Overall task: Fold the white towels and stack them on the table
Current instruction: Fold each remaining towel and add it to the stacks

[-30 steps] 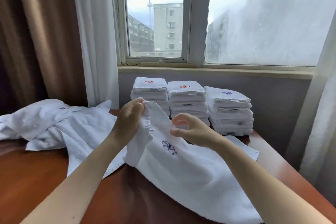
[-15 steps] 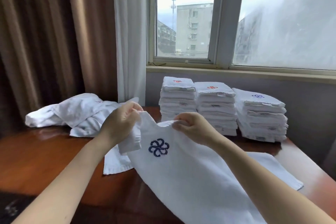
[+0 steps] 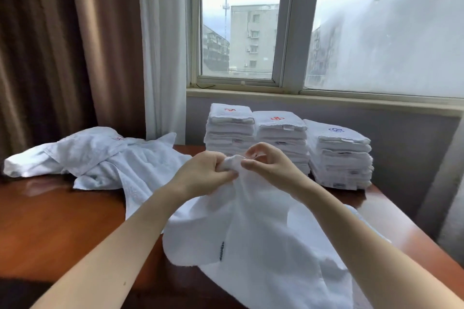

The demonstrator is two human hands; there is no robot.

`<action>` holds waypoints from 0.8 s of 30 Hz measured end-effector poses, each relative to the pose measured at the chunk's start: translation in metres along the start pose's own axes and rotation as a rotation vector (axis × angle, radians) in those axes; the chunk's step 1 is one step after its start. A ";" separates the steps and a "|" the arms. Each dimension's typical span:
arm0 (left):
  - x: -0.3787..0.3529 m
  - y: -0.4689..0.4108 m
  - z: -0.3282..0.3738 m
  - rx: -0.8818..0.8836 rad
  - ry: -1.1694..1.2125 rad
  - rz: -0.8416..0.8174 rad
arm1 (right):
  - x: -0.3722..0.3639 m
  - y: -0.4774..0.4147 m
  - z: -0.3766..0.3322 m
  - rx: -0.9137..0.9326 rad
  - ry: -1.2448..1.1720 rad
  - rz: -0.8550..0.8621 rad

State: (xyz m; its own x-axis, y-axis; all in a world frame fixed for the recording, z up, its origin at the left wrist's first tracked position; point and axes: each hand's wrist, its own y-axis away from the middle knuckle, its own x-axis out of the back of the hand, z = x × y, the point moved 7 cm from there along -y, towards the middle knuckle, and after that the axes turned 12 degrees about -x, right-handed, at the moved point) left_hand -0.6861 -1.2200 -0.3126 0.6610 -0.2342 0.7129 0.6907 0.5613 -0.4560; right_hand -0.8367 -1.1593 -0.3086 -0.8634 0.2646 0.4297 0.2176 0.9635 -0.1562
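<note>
Well to the left of the row of 3 folded stacks (image 3: 280, 130), a heap of loose white towels (image 3: 95, 155) is lying crumpled on the bench (image 3: 50, 221), probably waiting there as the supply to be folded. In front of the stacks, slightly left of their middle, the left hand (image 3: 203, 173) is gripping a bunched corner of the working towel (image 3: 263, 233), fingers curled round the cloth. The towel is hanging from that grip and spilling down in front of the stacks toward the person, its lower part lying on the bench. Directly in front of the middle stack, touching the same bunch, the right hand (image 3: 268, 165) is pinching the edge between thumb and forefinger, the other fingers arching loosely above. The 2 hands are meeting at 1 spot most likely because they are matching corners or feeling for the hem; lifting the cloth is letting its weight pull the creases out. The stacks are standing close side by side below the window sill, seemingly set back so that folding is happening nearer the person. The task is looking well advanced, though this towel is not yet folded.
</note>
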 end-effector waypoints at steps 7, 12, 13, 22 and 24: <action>0.027 -0.002 -0.018 0.222 0.741 0.637 | 0.012 0.004 0.034 -0.123 0.107 -0.044; 0.049 0.015 -0.039 0.234 0.329 0.842 | -0.002 -0.003 0.048 -0.147 0.297 -0.096; 0.048 0.017 -0.043 0.239 0.227 0.801 | -0.006 -0.003 0.051 -0.160 0.357 -0.100; -0.052 0.040 -0.070 0.109 -0.446 -0.233 | -0.031 0.008 0.079 -0.204 0.597 -0.195; -0.072 0.043 -0.052 -0.062 -0.343 -0.362 | -0.028 0.014 0.089 -0.279 0.577 -0.285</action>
State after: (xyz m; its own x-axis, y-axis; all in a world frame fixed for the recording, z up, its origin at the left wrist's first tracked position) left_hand -0.6880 -1.2206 -0.4114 0.2485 -0.1249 0.9605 0.8809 0.4416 -0.1705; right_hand -0.8500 -1.1571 -0.4019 -0.5414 -0.0948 0.8354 0.1939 0.9528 0.2338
